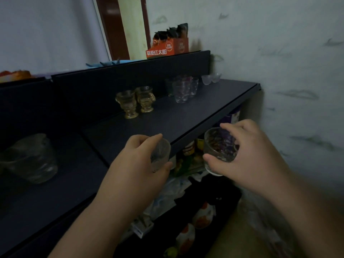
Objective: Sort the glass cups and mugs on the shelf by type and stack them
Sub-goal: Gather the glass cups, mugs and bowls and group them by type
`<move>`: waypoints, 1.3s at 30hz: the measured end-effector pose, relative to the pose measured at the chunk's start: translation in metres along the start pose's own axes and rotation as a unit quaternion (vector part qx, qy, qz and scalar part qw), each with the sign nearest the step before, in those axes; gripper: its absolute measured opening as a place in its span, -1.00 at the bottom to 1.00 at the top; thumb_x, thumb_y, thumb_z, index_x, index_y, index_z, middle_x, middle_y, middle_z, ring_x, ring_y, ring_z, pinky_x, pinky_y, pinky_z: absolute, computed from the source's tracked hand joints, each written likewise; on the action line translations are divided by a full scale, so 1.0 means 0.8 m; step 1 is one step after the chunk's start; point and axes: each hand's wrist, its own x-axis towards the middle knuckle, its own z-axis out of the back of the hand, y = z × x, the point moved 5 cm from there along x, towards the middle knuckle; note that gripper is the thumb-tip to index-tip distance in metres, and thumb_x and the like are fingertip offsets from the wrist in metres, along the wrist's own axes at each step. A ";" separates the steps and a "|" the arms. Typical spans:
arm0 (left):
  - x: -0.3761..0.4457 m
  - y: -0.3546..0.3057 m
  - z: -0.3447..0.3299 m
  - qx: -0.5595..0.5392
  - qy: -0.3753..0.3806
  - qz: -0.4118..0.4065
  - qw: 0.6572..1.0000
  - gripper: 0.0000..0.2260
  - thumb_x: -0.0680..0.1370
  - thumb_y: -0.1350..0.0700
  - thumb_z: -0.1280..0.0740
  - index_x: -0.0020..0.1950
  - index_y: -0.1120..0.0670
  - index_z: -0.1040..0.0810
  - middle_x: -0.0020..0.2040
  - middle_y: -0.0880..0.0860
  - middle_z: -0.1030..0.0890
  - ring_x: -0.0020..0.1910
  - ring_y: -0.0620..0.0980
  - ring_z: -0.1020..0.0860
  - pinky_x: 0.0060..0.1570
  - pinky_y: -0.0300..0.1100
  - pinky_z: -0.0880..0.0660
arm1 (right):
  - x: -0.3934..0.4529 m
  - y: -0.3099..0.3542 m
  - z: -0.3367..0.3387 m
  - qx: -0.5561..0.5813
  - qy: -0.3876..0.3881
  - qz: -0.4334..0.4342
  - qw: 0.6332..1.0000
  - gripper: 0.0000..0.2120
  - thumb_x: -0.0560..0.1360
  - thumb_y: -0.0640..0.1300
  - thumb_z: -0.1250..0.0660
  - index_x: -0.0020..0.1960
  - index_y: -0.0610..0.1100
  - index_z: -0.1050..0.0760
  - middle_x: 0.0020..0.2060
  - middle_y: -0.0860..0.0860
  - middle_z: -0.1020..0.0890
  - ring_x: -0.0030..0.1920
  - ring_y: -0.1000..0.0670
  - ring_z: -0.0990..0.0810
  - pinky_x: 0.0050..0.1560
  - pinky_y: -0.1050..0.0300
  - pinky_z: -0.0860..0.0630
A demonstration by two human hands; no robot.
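My left hand [141,161] curls round a ribbed frosted cup [160,154]; my right hand [247,155] pinches a clear patterned glass [218,148] between thumb and fingers. Both are held in the air just off the front edge of the dark shelf [167,123]. Hazard: the right grip is a rim-and-base pinch, so smooth glass may slip. Hazard: the two glasses sit near each other and could knock. Farther back stand two amber goblets [135,101] and a cluster of clear tumblers [183,89]; a careless reach may topple them.

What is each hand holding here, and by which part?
Left hand grips a ribbed glass cup round its side; right hand holds a clear glass cup by its side wall.
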 end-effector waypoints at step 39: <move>0.414 -0.080 -0.206 0.211 -0.146 0.254 0.933 -0.37 0.38 -0.30 -0.29 0.44 -0.21 -0.32 0.23 -0.21 -0.37 0.04 -0.20 -0.39 -0.06 -0.23 -0.36 | 0.493 -0.269 -0.194 0.159 0.160 0.230 0.947 0.02 0.23 0.53 -0.34 0.51 -0.02 -0.23 0.20 0.11 -0.35 0.28 0.06 -0.33 0.17 0.19 -0.34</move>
